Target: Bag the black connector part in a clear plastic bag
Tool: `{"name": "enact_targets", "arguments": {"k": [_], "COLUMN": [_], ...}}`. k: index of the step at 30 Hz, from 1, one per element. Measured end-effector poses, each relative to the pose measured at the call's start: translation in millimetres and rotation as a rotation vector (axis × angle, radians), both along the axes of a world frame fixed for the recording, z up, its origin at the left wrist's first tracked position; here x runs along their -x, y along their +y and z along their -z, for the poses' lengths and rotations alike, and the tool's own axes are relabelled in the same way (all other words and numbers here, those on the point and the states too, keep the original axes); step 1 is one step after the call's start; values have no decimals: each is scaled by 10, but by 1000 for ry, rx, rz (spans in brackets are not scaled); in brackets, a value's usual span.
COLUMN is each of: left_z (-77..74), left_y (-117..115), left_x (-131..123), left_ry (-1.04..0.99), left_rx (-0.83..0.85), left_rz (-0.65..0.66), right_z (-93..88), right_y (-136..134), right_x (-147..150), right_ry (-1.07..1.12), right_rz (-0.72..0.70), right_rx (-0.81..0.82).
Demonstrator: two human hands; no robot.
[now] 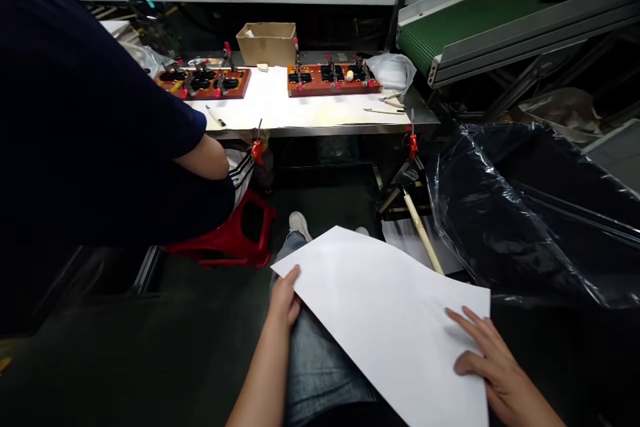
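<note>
A large sheet of white paper (385,313) lies tilted above my lap, its right part curving slightly. My left hand (285,297) is closed on the sheet's left corner, with the thumb on top and the other fingers under the edge. At the right edge, my right hand (485,360) rests on the paper with its thumb and some fingers spread apart on the upper face. Whether any of its other fingers reach beneath the sheet is hidden.
A workbench (300,130) ahead carries two reddish-brown clamp fixtures (335,83), a cardboard box (270,45) and pliers (393,101). Red-handled tools (413,143) hang at its front. A co-worker (100,113) sits left on a red stool (240,237). Right are a black-bag-lined bin (525,207) and green conveyor (480,20).
</note>
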State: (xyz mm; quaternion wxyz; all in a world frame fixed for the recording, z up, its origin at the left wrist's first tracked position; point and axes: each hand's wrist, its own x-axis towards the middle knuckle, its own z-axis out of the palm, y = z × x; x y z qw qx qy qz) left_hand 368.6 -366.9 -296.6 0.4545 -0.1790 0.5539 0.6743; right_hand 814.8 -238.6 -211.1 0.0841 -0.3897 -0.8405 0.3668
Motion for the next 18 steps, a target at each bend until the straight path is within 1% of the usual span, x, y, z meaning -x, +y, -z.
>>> {"name": "enact_targets", "arguments": {"k": [1, 3, 5, 6, 7, 8, 9, 10, 12, 14, 16, 17, 18], "left_z": [23, 45, 49, 48, 45, 42, 39, 37, 36, 30, 2, -25, -60], "left_y": [-30, -79, -123, -145, -167, -190, -213, -236, -272, -287, -272, -254, -230], "left_x": [-97, -301, -461, -508, -530, -530, -513, -486, -433, -417, -453, -486, -525], "left_ry": [1, 16, 38, 47, 54, 57, 57, 55, 47, 42, 46, 49, 51], "left_rx": [-19, -55, -83, -97, -112, -127, -142, -154, -158, -140, -116, -105, -95], "left_rz": [11, 28, 31, 28, 23, 17, 12, 8, 3, 2, 7, 13, 21], "right_z": [33, 112, 178, 195, 197, 185, 163, 136, 86, 68, 76, 80, 78], "right_y": [3, 21, 33, 34, 33, 30, 27, 26, 30, 39, 48, 54, 65], "right_x": [-144, -356, -441, -440, -416, -380, -340, -301, -250, -240, -258, -270, -280], "right_ry": [2, 35, 82, 108, 146, 197, 261, 328, 414, 393, 350, 348, 363], "right_rz": [139, 485, 843, 985, 1086, 1144, 1162, 1143, 1048, 966, 895, 861, 829], "right_rx": [27, 138, 308, 418, 539, 657, 755, 832, 939, 1065, 1216, 1266, 1282]}}
